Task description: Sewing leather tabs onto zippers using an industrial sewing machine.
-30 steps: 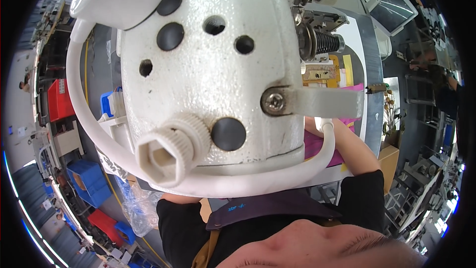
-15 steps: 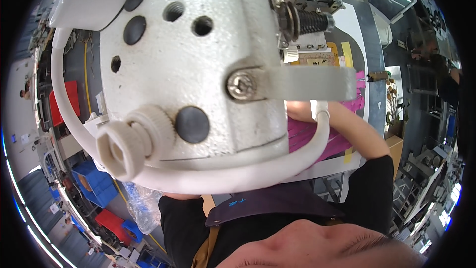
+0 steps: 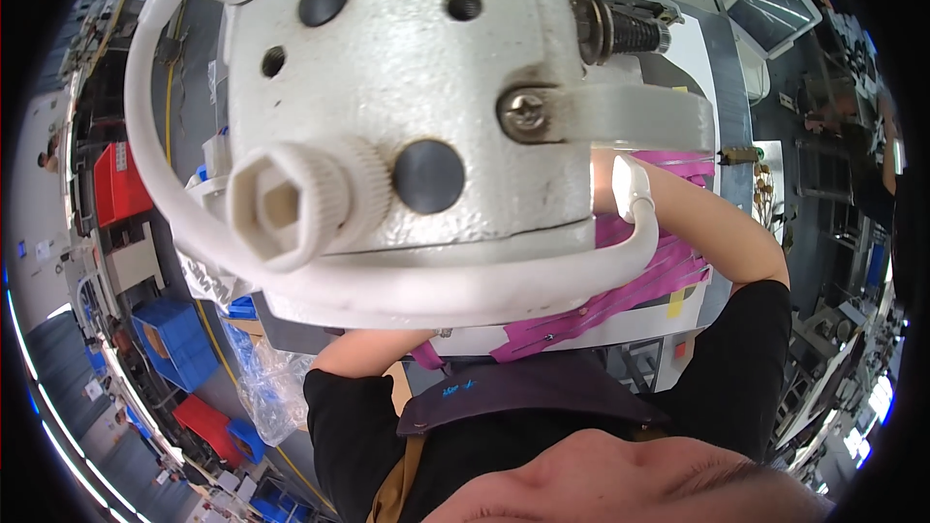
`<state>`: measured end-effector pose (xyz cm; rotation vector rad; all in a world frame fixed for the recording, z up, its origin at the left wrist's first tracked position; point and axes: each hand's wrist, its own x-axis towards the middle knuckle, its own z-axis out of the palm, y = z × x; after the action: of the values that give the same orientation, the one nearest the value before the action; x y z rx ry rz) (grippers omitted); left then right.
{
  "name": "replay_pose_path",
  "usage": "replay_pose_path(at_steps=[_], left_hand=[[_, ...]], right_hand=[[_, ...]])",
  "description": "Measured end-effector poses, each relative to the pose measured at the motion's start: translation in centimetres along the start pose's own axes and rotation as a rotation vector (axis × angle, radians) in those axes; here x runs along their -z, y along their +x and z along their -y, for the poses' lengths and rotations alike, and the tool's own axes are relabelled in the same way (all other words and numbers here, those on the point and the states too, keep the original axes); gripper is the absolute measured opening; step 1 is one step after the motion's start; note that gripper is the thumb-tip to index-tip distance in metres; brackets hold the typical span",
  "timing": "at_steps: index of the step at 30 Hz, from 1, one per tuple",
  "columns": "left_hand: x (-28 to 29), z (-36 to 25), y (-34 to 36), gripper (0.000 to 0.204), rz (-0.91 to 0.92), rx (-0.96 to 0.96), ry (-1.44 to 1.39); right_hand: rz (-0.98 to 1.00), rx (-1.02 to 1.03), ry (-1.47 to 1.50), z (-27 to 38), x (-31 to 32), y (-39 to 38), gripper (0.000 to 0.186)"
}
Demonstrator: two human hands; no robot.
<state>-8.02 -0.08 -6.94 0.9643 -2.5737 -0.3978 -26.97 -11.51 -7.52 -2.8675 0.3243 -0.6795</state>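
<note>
We find a white machine head (image 3: 378,87) filling the centre of view and masking most of the work. The right forearm (image 3: 717,223) passes beneath its projecting flat bar (image 3: 639,116); only part of the right hand (image 3: 603,184) shows, so we cannot tell how far its fingers are open or what they hold. The left hand is concealed behind the white tube (image 3: 465,292), its fingers unverifiable. We note magenta strips (image 3: 630,300) on the white work surface (image 3: 693,58), near the right forearm, reaching its front edge.
</note>
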Motion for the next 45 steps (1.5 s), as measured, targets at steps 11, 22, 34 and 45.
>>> replay_pose_path(at_steps=[11,22,34,45], left_hand=[[-5.1,0.4,-3.0,0.066,-0.017,0.088,-0.378],[-4.4,1.0,-2.7,0.076,0.071,0.151,-0.526],[-4.2,-0.3,-2.2,0.069,0.04,0.186,-0.451],[-4.4,-0.4,-1.9,0.062,0.054,0.208,-0.441]], right_hand=[[-0.048,-0.701,0.602,4.5,1.9,-4.3,0.034],[-0.125,-0.686,0.353,4.4,0.3,-5.6,0.039],[-0.083,-0.585,0.076,4.4,0.9,-4.7,0.034],[-0.061,-0.613,0.151,4.2,0.7,-5.2,0.033]])
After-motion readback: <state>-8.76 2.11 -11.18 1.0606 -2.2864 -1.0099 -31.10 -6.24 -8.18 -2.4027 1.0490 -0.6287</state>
